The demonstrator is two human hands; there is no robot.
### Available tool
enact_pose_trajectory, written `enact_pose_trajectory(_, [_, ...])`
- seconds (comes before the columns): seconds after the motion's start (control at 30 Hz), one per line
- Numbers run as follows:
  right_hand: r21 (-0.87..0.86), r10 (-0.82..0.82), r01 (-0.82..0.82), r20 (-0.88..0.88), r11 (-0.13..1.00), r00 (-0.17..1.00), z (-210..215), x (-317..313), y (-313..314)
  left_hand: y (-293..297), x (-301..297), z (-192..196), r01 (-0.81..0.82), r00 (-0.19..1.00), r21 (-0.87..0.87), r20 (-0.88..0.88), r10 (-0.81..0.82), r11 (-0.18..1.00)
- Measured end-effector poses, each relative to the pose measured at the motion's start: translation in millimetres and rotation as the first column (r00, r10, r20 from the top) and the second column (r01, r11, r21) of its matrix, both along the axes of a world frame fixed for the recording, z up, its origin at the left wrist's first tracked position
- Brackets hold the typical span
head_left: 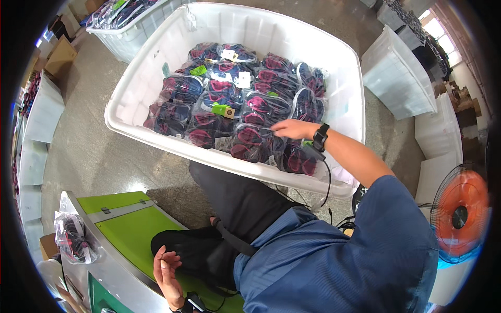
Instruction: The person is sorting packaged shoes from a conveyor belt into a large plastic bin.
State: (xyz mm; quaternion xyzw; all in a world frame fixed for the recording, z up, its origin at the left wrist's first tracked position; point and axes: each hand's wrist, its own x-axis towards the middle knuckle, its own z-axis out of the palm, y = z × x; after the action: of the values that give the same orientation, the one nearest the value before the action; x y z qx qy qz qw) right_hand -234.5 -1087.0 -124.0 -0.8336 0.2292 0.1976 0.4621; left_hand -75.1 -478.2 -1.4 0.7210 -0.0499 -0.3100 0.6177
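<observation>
A large white plastic bin [133, 112] holds rows of navy and pink shoes in clear plastic bags. My right hand [295, 129] reaches in from the right, its fingertips pinched together at the upper edge of a bagged pair of shoes [249, 143] in the near row. That bag still lies among the others. Down at the lower left, by my knee, my left hand [168, 272] is raised palm up. Its fingers are loosely bent and apart, with nothing seen in them. Both wrists wear black bands, the right one with a cable hanging from it.
A green and grey workbench [128, 221] stands at the lower left, with another bagged pair of shoes [74, 238] on its far corner. An orange fan [459, 211] is at the right. More white bins [397, 73] stand around the concrete floor [86, 138].
</observation>
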Motion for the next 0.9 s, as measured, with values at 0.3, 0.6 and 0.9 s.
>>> enact_pose_trajectory(0.3, [-0.146,0.064,-0.188,-0.602,0.971,0.796,-116.6,-73.4,-20.4,5.4,3.6,-18.9,-0.092,0.990,0.074,-0.098,0.099,0.993])
enact_pose_trajectory(0.6, [-0.638,-0.292,0.263,0.062,0.724,0.954,-50.4,-36.0,-131.5,6.2,9.9,-39.1,-0.093,0.978,0.228,-0.159,0.132,0.969])
enact_pose_trajectory(0.9, [-0.656,-0.467,0.277,-0.130,0.702,0.875,-120.0,-42.2,-152.8,21.9,23.4,-73.6,-0.241,0.938,0.378,-0.147,0.315,0.894])
